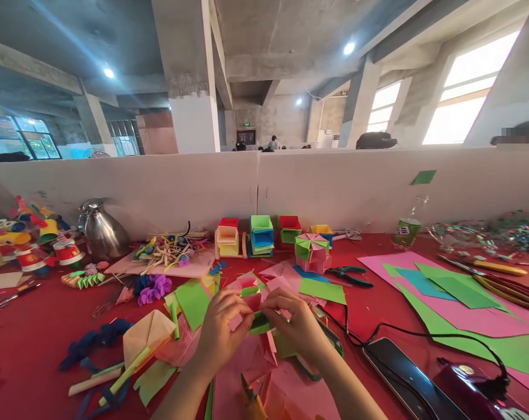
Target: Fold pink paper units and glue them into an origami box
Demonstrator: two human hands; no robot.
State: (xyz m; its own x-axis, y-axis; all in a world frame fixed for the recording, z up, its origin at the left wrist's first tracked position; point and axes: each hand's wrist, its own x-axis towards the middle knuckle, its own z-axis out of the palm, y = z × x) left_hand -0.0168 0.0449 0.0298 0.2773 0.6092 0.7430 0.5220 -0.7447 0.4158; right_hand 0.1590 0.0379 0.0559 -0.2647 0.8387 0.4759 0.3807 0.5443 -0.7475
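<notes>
Between my two hands is a small folded paper piece [259, 322], green along its lower edge with pink above. My left hand [221, 326] pinches its left end between thumb and fingers. At the other end, my right hand [294, 319] pinches it in the same way. Under and around my hands lie pink paper sheets [229, 385] and a green sheet [193, 303]. Below, close to me, a pointed tool with an orange handle [253, 402] rests on the paper. Folded paper boxes [261, 236] stand in stacks beyond my hands.
Black-handled pliers [350, 274] lie behind my right hand. A phone [411, 379] and a dark purple device with a cable [477, 388] are at right, near large coloured sheets [457, 309]. At left stand a steel jug [103, 230] and a beige folded paper shape [147, 338]. A white partition [194, 186] closes the back.
</notes>
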